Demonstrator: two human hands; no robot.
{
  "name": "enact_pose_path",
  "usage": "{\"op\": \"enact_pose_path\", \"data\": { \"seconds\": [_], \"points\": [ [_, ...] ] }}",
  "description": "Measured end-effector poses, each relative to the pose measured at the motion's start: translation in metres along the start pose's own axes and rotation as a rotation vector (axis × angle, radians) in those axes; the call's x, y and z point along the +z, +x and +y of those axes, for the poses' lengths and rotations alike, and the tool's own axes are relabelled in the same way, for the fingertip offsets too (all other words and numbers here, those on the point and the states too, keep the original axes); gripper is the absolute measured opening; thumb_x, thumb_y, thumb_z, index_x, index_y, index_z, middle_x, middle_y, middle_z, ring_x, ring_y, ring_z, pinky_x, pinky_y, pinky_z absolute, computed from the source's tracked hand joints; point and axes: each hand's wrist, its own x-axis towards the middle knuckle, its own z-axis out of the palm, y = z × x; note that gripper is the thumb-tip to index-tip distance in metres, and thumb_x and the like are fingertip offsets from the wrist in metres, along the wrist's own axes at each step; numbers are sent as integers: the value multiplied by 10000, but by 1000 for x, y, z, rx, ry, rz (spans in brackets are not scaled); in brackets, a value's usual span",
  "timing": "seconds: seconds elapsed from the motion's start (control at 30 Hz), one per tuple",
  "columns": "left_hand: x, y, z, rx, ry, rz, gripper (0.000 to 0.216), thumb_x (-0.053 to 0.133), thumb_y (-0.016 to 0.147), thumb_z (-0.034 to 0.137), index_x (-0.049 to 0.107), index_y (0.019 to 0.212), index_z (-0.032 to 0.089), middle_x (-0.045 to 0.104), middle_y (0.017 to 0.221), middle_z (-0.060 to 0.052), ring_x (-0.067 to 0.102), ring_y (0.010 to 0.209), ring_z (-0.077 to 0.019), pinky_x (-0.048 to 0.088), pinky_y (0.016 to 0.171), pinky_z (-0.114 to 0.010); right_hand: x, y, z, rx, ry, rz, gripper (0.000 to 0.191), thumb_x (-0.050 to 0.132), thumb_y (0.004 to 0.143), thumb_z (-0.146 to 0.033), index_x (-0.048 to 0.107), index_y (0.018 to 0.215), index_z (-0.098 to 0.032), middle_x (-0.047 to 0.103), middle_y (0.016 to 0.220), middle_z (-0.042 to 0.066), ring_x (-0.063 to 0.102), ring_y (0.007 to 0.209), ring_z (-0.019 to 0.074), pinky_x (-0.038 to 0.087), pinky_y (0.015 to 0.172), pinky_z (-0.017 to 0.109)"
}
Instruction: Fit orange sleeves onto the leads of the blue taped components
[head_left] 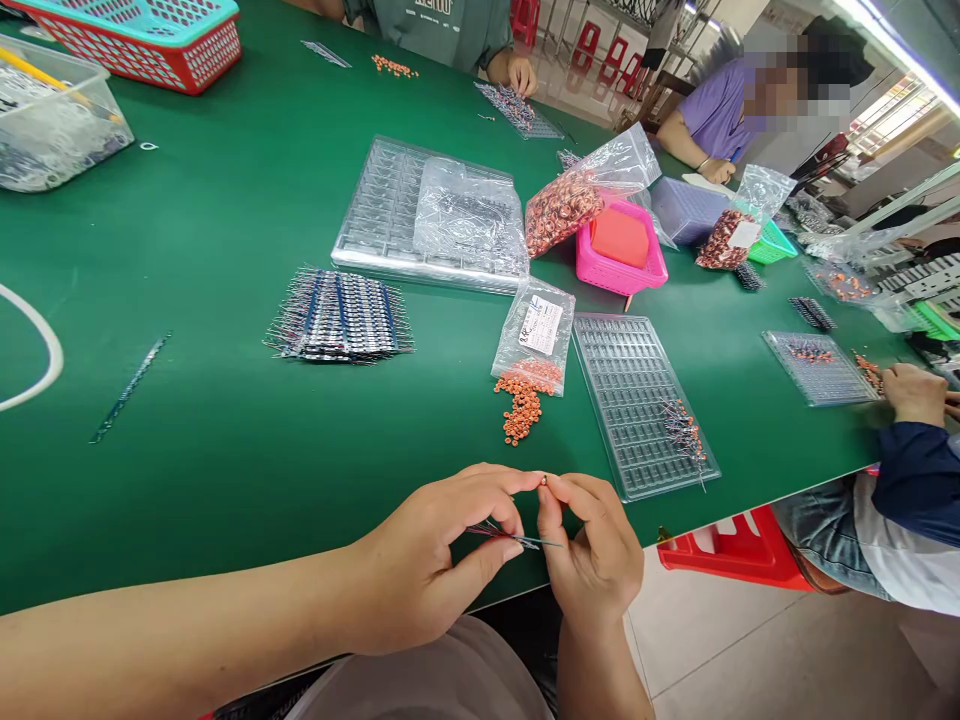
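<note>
My left hand (pixel 431 565) pinches a few thin wires (pixel 531 543) between thumb and a finger, their ends pointing right. Its index fingertip meets the fingertips of my right hand (pixel 596 550) at a tiny ring-like piece (pixel 544 481), which my right thumb and index finger grip. Just beyond my hands lies a small heap of orange rings (pixel 519 412), spilling from a labelled clear bag (pixel 536 335). To the right, a clear slotted tray (pixel 626 390) carries several wired pieces with orange rings (pixel 684 430).
A stack of wire-ended strips (pixel 341 315) lies left of the bag. Behind are a large clear tray (pixel 375 210), a bag of copper-coloured rings (pixel 562 212) and a pink basket (pixel 622 275). Co-workers sit across and at right; one co-worker's hand (pixel 915 392) rests near another tray (pixel 817 368).
</note>
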Motion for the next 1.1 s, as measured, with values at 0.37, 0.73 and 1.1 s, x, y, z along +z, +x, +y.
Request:
{"op": "enact_pose_path", "data": {
  "seconds": [0.37,0.73,1.1],
  "points": [
    [-1,1,2,-151,-121,-49,80,558,915,145,625,911,189,737,1166,-130,586,1309,-252,503,1032,-376,2,6,-5,-44,-105,35,240,666,852,-55,628,1007,-234,691,800,14,674,691,143,559,590,260],
    [-1,14,-1,-536,-555,112,109,678,858,280,672,862,171,708,892,-26,659,859,-163,534,853,-309,-3,-3,-1,-17,55,19,257,671,835,-42,637,994,-241,676,812,21,656,689,151,544,559,280],
    [-2,16,2,-575,-540,121,132,722,799,302,687,801,175,708,769,1,662,761,-162,540,780,-295,-3,-5,-8,365,481,-74,108,648,885,-116,652,901,-224,615,787,13,601,679,141,477,520,238]
  ]
}}
